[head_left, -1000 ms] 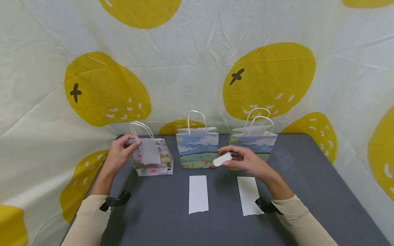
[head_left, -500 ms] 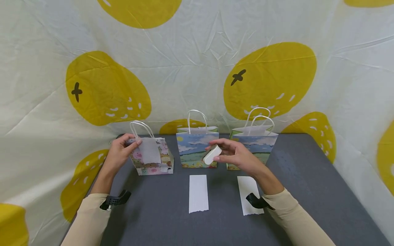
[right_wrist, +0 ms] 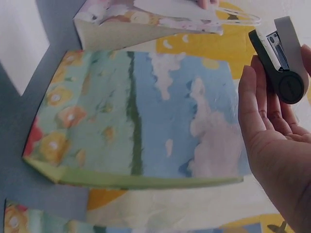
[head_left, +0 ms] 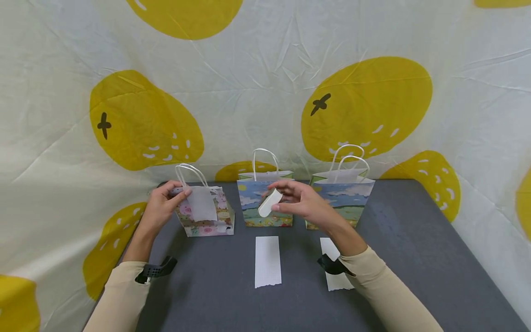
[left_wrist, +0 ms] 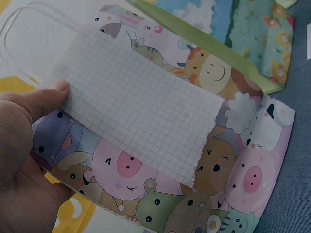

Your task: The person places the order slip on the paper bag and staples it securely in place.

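Observation:
My left hand (head_left: 159,205) pinches a slip of grid paper (left_wrist: 141,102) against the upper part of a paper bag with cartoon animals (left_wrist: 114,170). The thumb lies on the slip's top end; the other fingers go behind the bag's upper edge. The slip's torn end hangs down the front of the bag. Held up in my right hand (head_left: 304,203) is a small stapler (right_wrist: 282,63), white on one side and dark grey on the other, its mouth apart. In the head view it overlaps the middle landscape-print bag (head_left: 265,221), right of the animal bag.
Another landscape-print bag (head_left: 361,198) stands at the right, partly behind my right hand. Two paper slips lie on the grey table (head_left: 215,286): a middle slip (head_left: 267,261) and a right slip (head_left: 330,249) partly covered by my right wrist. A yellow-patterned cloth (head_left: 257,110) hangs behind.
My right hand has moved left with the stapler, from the right-hand bag to in front of the middle one, and the stapler has turned steeper. The left hand stays on the slip and bag.

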{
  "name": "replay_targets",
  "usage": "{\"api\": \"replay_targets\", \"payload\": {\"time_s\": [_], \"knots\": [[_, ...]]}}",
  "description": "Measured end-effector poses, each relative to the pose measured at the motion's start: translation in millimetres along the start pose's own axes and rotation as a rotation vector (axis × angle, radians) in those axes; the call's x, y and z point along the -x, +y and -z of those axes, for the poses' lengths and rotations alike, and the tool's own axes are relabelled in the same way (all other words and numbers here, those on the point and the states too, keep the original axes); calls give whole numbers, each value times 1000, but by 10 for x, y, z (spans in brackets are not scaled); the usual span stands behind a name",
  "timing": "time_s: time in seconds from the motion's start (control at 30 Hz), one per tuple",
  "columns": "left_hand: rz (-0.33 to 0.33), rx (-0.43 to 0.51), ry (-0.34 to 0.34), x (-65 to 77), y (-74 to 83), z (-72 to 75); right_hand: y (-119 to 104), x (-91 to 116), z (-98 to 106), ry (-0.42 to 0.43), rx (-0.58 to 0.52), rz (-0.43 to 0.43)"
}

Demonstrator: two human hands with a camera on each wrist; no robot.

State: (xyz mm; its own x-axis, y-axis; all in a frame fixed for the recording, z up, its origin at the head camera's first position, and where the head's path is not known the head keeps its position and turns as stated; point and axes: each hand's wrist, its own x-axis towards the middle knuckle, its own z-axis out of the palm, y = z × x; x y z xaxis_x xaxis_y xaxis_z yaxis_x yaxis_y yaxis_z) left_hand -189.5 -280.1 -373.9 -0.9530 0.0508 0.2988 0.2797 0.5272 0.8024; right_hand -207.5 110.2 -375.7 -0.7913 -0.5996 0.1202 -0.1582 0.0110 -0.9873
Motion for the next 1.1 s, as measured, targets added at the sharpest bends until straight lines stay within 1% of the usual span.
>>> {"api": "replay_targets", "payload": {"time_s": [0.3, 0.57, 0.67, 0.87, 1.0, 1.1], "knots": [[-12, -2, 4, -21, 1, 0, -105, -173, -139, 13, 28, 33], [-35, 7, -2, -38, 5, -10, -142, -417, -306, 44, 85, 94], [-31, 9, -3, -35, 7, -9, -171, -488, -384, 53, 76, 104], [-26, 11, -7, -23, 10, -4, -218, -628, -514, 79, 62, 100], [-40, -1, -3, -15, -4, -3, -265, -728, -589, 90, 91, 98], [-57, -8, 1, -12, -20, -6, -311, -804, -639, 101, 92, 96]]}}
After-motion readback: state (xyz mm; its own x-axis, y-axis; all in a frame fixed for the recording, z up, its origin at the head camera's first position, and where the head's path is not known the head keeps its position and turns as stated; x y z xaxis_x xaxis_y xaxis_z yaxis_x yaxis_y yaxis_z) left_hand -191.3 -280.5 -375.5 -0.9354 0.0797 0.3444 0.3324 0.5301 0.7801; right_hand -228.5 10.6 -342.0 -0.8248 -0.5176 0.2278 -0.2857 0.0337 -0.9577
